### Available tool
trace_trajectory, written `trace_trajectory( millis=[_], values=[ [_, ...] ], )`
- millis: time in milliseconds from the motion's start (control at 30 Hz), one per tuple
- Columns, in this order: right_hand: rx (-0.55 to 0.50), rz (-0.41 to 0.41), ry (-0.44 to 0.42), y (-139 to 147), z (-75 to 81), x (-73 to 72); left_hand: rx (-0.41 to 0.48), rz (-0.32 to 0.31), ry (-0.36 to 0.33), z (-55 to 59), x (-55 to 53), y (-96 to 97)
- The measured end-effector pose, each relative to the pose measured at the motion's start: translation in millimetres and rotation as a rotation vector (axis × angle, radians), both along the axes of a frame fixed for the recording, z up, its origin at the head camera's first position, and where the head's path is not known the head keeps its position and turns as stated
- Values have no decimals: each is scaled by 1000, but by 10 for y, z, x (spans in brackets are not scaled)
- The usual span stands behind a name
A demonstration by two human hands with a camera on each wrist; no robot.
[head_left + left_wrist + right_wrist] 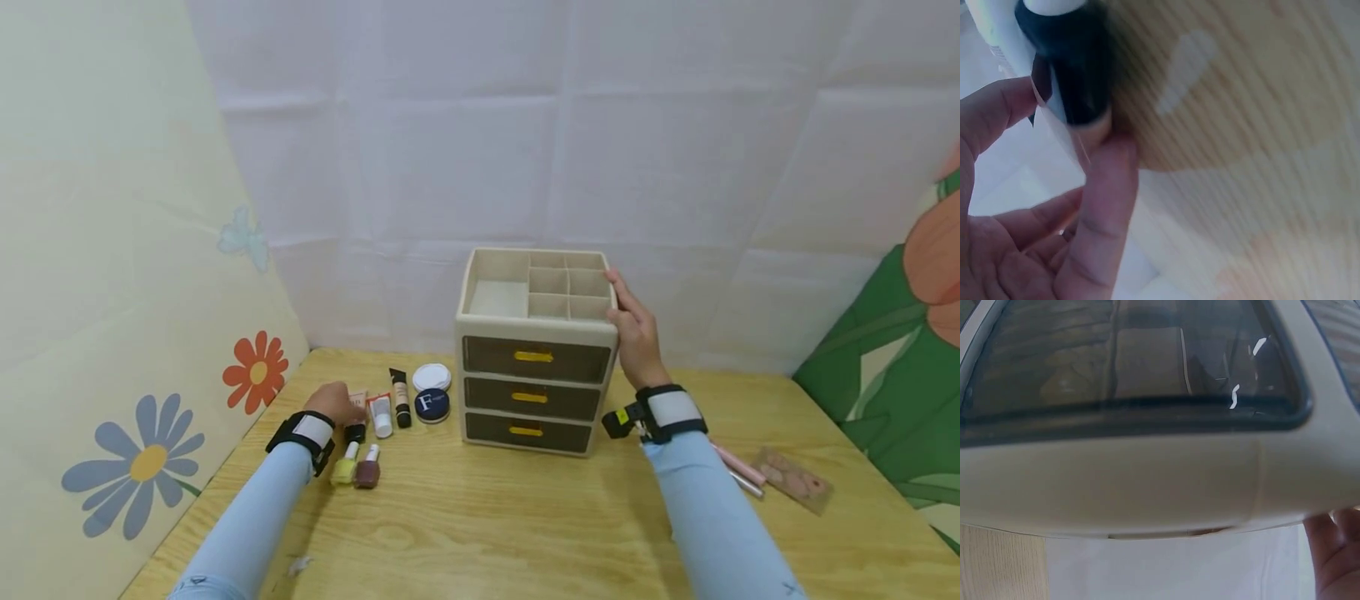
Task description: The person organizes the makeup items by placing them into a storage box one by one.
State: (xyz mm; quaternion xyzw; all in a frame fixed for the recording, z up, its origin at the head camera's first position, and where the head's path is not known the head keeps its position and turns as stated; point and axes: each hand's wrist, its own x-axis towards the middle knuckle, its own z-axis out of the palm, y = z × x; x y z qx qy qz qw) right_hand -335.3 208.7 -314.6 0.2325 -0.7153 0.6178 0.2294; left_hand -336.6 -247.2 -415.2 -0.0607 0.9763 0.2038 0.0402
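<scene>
My left hand (335, 403) pinches a pinkish tube (356, 403) with a black cap (356, 432) at the table's left. In the left wrist view, thumb and fingers stand either side of the tube just behind the black cap (1079, 75). A cream organizer (536, 325) with three dark drawers and a sectioned top stands upright mid-table. My right hand (637, 337) rests against its upper right side, fingers fairly straight. The right wrist view shows some of those fingers (1338, 556) touching the organizer's side (1147, 481).
Near the left hand lie a white tube (382, 417), a foundation tube (401, 400), a navy compact (432, 406), a white round puff (432, 377) and two nail polish bottles (367, 471). Right of the organizer are a pink pen-like item (738, 463) and a flat palette (795, 479).
</scene>
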Motion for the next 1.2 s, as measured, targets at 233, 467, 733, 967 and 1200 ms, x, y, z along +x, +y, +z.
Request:
trace_trajectory(
  millis=[233,467,733,967,1200],
  values=[
    [-15,4,6,1,12,7,-92,-13,42,-24,-86,52],
    [-26,33,1,-76,-1,-45,-115,2,69,-39,-48,-52],
    [20,23,-6,-122,-8,-46,-62,1,146,164,69,-254],
    [28,3,2,-191,120,110,131,-43,232,580,147,-293],
    [20,7,-1,-142,83,39,312,-111,298,1092,184,-111]
  ],
)
